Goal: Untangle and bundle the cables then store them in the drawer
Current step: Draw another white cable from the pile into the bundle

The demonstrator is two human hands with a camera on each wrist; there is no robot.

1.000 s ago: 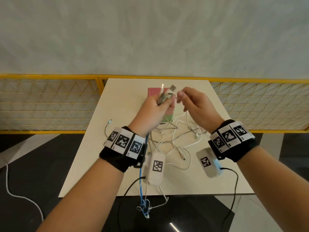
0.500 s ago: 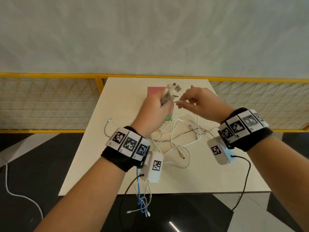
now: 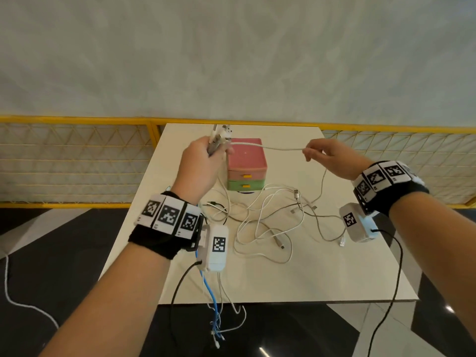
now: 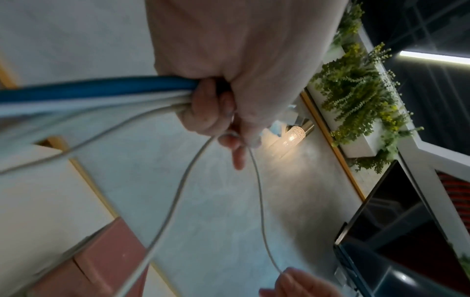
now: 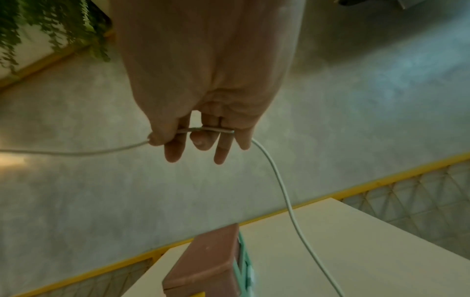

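My left hand (image 3: 206, 161) is raised over the table and grips a bunch of cable ends (image 3: 219, 136), among them a blue cable (image 4: 96, 88) and white ones that hang past the front edge. From that fist one white cable (image 3: 268, 147) runs taut to my right hand (image 3: 313, 153), which pinches it (image 5: 203, 130) between thumb and fingers above the drawer box. A tangle of white cables (image 3: 270, 222) lies loose on the cream table (image 3: 334, 274). The small drawer box (image 3: 246, 166), pink over green with yellow handles, stands at the table's far middle, its drawers closed.
A yellow mesh railing (image 3: 77, 161) runs behind the table in front of a grey wall. Black floor lies left and in front, with a white cord (image 3: 15, 302) on it. Cable ends (image 3: 217, 328) dangle below the front edge.
My hands have drawn apart: the left moved left and the right moved right, stretching one white cable straight between them. The view has shifted closer over the table.
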